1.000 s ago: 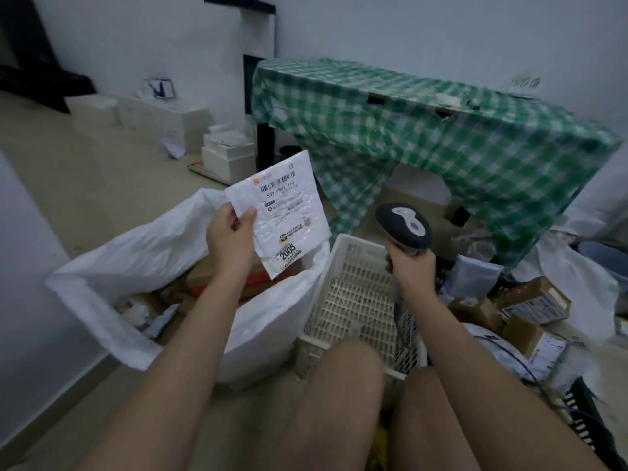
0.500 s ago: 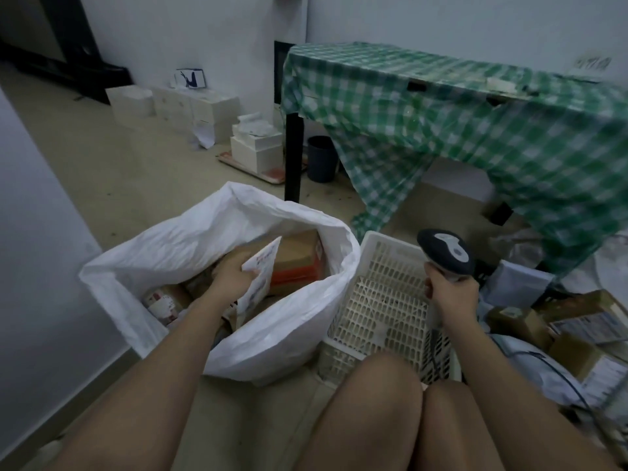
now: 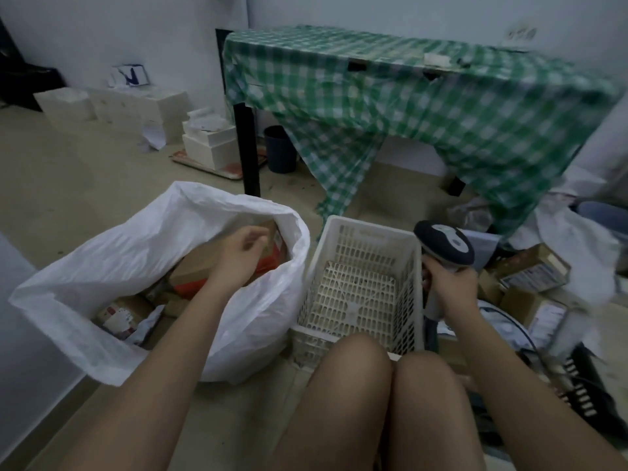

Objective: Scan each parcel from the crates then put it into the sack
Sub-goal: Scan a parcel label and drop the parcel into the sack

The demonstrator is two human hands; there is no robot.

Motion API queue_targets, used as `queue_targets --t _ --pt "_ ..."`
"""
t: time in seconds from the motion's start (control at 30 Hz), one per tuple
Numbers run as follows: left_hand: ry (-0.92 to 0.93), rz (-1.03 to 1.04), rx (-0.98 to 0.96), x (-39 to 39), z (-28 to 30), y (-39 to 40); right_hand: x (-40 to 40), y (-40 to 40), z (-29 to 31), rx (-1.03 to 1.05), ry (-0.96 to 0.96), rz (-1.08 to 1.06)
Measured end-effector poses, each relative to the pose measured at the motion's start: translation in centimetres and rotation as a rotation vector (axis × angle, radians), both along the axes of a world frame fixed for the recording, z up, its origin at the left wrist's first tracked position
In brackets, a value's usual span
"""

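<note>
Parcels [image 3: 217, 266] are piled in the white sack [image 3: 112, 266], whose mouth gapes wide on the floor so stuff just drops in. Left hand [image 3: 241, 249] hovers over them, fingers loosely curled, holding nothing. Right hand [image 3: 448, 283] has its fingers wrapped round the scanner [image 3: 443, 246], kept upright and ready. White crate [image 3: 360, 277] between them looks emptied; more boxes [image 3: 533, 270] wait at the right.

1. The left hand [image 3: 243, 248], fingers loosely curled and holding nothing, hangs over the open white sack [image 3: 142, 253] of parcels [image 3: 204, 266].
2. The right hand [image 3: 448, 283] grips the scanner [image 3: 443, 248] beside the seemingly bare white crate [image 3: 360, 277].
</note>
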State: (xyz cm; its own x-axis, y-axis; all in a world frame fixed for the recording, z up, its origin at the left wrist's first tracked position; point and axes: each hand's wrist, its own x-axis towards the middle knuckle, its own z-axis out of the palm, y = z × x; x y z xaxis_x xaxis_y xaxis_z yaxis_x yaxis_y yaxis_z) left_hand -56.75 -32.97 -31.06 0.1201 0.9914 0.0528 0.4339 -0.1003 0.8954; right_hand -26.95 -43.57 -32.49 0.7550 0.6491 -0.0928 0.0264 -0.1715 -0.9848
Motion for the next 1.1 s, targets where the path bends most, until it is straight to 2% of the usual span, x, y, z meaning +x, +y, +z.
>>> queue_targets --t 0.13,0.3,0.5,0.63,0.8,0.97,1.1 --pt "-0.146 -0.158 0.108 6.5 1.8 -1.5 2.3 -2.5 -0.8 -0.036 -0.004 -0.021" --pt "-0.102 -0.434 0.063 16.7 0.3 -4.1 6.3 -7.5 -2.8 -0.101 0.067 -0.108" --pt "0.152 -0.689 -0.055 27.9 -5.3 -7.7 11.7 -13.3 -5.7 -0.116 -0.004 -0.272" --pt "0.38 -0.803 -0.141 33.4 -11.1 -8.8 14.8 -15.6 -7.4 -0.118 -0.114 -0.384" --pt "0.703 -1.004 -0.217 38.3 -17.6 -8.5 18.0 -15.7 -9.5 -0.077 -0.146 -0.424" --pt "0.813 -1.136 -0.18 40.3 -21.2 -8.3 19.2 -13.3 -10.7 -0.029 -0.124 -0.385" --pt "0.946 -1.277 -0.002 40.9 -22.7 -8.4 19.3 -12.0 -12.3 -0.066 -0.063 -0.344"
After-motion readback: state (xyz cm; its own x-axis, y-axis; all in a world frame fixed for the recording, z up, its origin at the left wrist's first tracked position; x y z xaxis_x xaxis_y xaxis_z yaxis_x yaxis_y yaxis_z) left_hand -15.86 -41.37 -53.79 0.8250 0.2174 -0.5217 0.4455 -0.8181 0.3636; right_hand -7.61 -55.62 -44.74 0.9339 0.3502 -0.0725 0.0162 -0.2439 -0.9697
